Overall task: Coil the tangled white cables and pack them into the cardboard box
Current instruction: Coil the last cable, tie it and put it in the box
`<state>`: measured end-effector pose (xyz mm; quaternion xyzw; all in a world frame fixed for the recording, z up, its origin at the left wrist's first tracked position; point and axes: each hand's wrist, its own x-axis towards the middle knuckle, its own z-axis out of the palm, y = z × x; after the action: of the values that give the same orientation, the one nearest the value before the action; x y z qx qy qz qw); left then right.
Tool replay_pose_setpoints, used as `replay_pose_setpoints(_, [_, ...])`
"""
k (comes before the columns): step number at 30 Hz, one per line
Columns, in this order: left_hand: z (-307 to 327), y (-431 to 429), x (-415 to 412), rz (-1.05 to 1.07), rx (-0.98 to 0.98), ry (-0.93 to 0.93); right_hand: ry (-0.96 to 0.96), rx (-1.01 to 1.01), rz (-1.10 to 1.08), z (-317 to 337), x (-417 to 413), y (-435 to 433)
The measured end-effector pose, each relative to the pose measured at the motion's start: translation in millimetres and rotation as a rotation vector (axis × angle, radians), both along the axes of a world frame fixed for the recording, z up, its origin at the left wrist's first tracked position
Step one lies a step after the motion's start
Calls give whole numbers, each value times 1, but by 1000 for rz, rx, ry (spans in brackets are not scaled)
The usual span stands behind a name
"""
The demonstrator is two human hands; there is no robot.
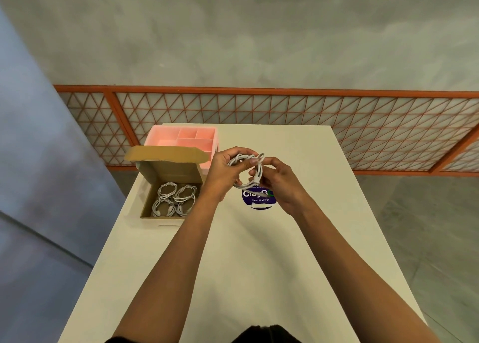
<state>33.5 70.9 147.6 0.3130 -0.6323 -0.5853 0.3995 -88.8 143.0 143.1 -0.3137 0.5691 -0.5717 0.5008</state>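
- The left hand point(225, 172) grips the coiled white cable point(243, 186) above the table point(259, 265), toward its far edge, thumb pressed across the loops; the right hand point(281, 184), close beside it, pinches the cable's loose end.
- The wrap likely goes best with the left pinch firm and the tail wound snugly — slack would let the loops spring open.
- The cardboard box point(171, 170) stands open at the table's left edge with four coils point(173, 198) inside — little room remains.
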Motion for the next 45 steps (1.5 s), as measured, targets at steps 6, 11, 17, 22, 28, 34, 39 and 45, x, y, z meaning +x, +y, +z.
replay_pose_setpoints(6, [-1, -6, 0, 52, -53, -75, 80, 16, 125, 1, -7, 3])
replay_pose_setpoints(11, [-1, -9, 1, 61, -41, -101, 195, 73, 200, 9, -12, 3])
replay_pose_setpoints(17, [0, -11, 2, 61, -84, -113, 168, 96, 190, 19, -10, -1])
replay_pose_setpoints(22, [-4, -12, 2, 40, -114, -179, 153, 261, 110, 27, -15, -5])
replay_pose_setpoints(28, [-13, -16, 3, 65, -191, -192, 115, 298, 349, 32, -13, 1])
replay_pose_setpoints(34, [-21, -18, 3, 112, -288, -225, 502, 193, 489, 32, -14, 11])
replay_pose_setpoints(39, [-23, -23, 10, 55, -262, -220, 670, 98, 559, 40, -20, 22])
replay_pose_setpoints(45, [-16, -24, 12, -18, -208, -180, 660, 61, 602, 39, -27, 29])
